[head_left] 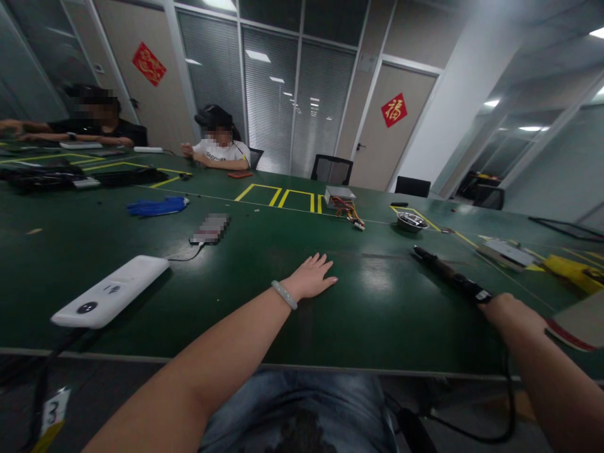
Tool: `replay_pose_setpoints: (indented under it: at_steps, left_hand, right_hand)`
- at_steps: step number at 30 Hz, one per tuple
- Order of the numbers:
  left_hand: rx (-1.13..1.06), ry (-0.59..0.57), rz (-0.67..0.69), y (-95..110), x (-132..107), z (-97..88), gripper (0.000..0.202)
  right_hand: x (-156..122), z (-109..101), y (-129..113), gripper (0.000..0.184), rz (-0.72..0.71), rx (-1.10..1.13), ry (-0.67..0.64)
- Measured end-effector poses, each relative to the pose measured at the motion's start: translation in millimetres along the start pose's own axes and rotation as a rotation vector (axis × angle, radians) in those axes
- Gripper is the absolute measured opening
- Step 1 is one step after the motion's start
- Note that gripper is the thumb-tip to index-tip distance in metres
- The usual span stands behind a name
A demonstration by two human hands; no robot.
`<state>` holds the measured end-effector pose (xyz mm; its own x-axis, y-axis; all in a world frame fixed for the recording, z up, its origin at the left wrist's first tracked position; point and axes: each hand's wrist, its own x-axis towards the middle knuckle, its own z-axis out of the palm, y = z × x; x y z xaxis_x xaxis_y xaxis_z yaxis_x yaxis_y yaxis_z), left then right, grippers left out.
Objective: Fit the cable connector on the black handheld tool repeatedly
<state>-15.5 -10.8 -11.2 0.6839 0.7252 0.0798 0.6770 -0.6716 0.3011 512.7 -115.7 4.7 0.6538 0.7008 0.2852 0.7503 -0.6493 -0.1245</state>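
My left hand (312,275) lies flat on the dark green table (264,327), fingers stretched out and holding nothing; a pale bangle (284,294) circles its wrist. My right hand (507,313) is closed around the rear end of a long black tool (448,274) that looks like a soldering iron. The tool points away across the table, and its cable (507,402) hangs down past the table's front edge.
A white power bank (111,291) with a cord lies front left, a phone (210,228) and blue gloves (158,206) beyond it. A metal box with coloured wires (344,200) and a metal bowl (411,221) sit mid-table. Two other people sit at the far left.
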Motion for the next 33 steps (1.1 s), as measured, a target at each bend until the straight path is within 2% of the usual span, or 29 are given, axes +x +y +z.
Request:
replay_pose_setpoints:
  at_steps: [2, 3, 9, 11, 14, 18, 21, 24, 28, 33]
  left_hand:
    - [0.002, -0.002, 0.003, -0.5, -0.1, 0.3, 0.075]
    - [0.003, 0.001, 0.004, -0.8, -0.1, 0.8, 0.075]
    - [0.015, 0.041, 0.000, -1.5, 1.0, 6.6, 0.072]
    - [0.031, 0.060, -0.008, -0.5, 1.3, 7.3, 0.072]
    - [0.071, 0.075, 0.056, 1.9, -0.5, 4.8, 0.068]
    - [0.166, -0.012, 0.475, 3.1, -7.5, -0.4, 0.054]
    - [0.121, -0.022, 0.606, 0.5, -12.7, -1.8, 0.066]
    - [0.031, -0.029, 0.586, -4.0, -15.1, -3.6, 0.070]
    - [0.059, -0.029, 0.639, -7.9, -15.5, -10.2, 0.059]
    - [0.029, -0.005, 0.570, -10.9, -14.7, -13.8, 0.064]
  right_hand:
    - [-10.5, -10.1, -42.4, 0.061, 0.039, -0.088, -0.049]
    - [-18.9, -14.5, -66.8, 0.063, -0.020, -0.107, -0.060]
    - [-101.4, -22.8, -215.2, 0.068, -0.833, 0.118, -0.046]
    - [-130.7, -23.2, -251.6, 0.070, -1.088, 0.209, -0.093]
    - [-163.6, -26.1, -288.7, 0.078, -1.396, 0.320, -0.189]
    - [-183.4, -28.3, -312.4, 0.089, -1.590, 0.396, -0.351]
    - [-188.4, -26.2, -319.1, 0.094, -1.641, 0.433, -0.467]
    - [-190.3, -24.1, -322.3, 0.097, -1.604, 0.461, -0.548]
    - [-188.0, -23.0, -326.5, 0.093, -1.574, 0.475, -0.607]
    - [-182.7, -22.5, -331.7, 0.094, -1.573, 0.454, -0.632]
